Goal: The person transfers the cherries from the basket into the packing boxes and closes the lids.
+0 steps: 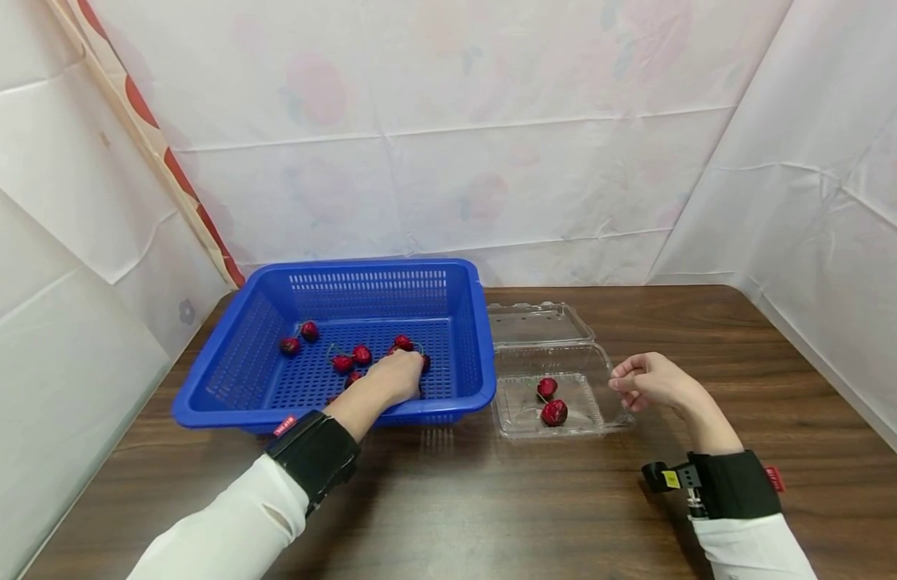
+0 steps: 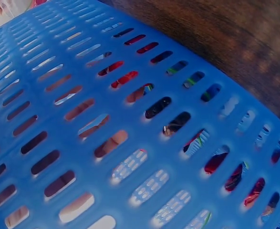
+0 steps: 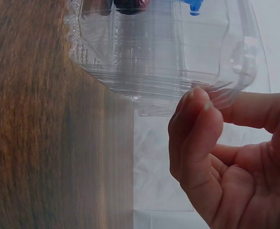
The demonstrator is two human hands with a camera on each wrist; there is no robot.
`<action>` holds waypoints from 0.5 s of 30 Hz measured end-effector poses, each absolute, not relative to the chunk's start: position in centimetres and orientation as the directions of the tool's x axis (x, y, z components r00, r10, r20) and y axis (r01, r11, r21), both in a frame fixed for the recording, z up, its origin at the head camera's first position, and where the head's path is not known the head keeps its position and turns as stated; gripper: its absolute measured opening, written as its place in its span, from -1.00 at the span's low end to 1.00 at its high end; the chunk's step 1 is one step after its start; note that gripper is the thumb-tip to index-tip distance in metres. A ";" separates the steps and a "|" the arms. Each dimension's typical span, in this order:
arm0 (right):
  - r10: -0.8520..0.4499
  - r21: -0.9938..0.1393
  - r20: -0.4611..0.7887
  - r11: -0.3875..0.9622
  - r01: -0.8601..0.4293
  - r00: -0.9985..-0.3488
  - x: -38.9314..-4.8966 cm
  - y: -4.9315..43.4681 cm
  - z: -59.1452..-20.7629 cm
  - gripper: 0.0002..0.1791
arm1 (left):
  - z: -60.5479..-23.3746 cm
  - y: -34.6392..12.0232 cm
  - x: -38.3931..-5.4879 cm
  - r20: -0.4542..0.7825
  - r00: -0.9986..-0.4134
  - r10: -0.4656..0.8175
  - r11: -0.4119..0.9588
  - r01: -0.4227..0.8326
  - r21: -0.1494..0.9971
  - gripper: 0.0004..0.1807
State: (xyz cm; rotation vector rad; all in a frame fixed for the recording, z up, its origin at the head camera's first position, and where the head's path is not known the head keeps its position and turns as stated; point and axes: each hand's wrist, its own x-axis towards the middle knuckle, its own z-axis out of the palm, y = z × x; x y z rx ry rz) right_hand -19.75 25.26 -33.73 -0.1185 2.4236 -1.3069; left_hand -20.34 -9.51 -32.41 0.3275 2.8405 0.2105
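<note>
My left hand (image 1: 396, 375) reaches down over the near wall of a blue plastic basket (image 1: 485, 354), among red cherries with thin stems. One cherry (image 1: 403, 342) lies just beyond the knuckles. The fingertips are hidden in the head view, and the left wrist view looks through the slotted basket wall (image 2: 89, 138), so I cannot tell whether they grip anything. With thumb and fingers, my right hand (image 1: 653, 380) pinches the right rim of a clear plastic clamshell box (image 3: 144, 71). Two cherries (image 1: 554, 412) lie inside the box.
More cherries (image 1: 290, 346) are scattered over the basket's left and middle floor. The box's lid (image 1: 539, 325) lies folded back towards the rear. Both containers stand side by side on a dark wooden table (image 1: 492, 507). Pale printed sheeting (image 1: 434, 161) hangs behind and at both sides.
</note>
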 end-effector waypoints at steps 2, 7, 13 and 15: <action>-0.250 -0.819 -0.291 0.564 0.105 -0.923 -19.8 25.3 -33.8 -0.80 | -32.4 -9.5 -20.4 -0.246 -0.938 0.245 0.962 0.204 0.181 -0.87; -0.246 -0.818 -0.290 0.565 0.106 -0.925 -19.8 25.3 -33.8 -0.80 | -32.3 -9.6 -20.3 -0.210 -0.946 0.247 0.957 0.204 0.208 -0.84; -0.247 -0.816 -0.290 0.569 0.104 -0.925 -19.8 25.3 -33.9 -0.80 | -32.0 -9.8 -20.0 -0.189 -0.958 0.214 0.957 0.167 0.235 -0.83; -0.248 -0.817 -0.290 0.568 0.104 -0.925 -19.8 25.3 -33.9 -0.79 | -31.9 -9.8 -19.9 -0.175 -0.960 0.216 0.955 0.171 0.244 -0.83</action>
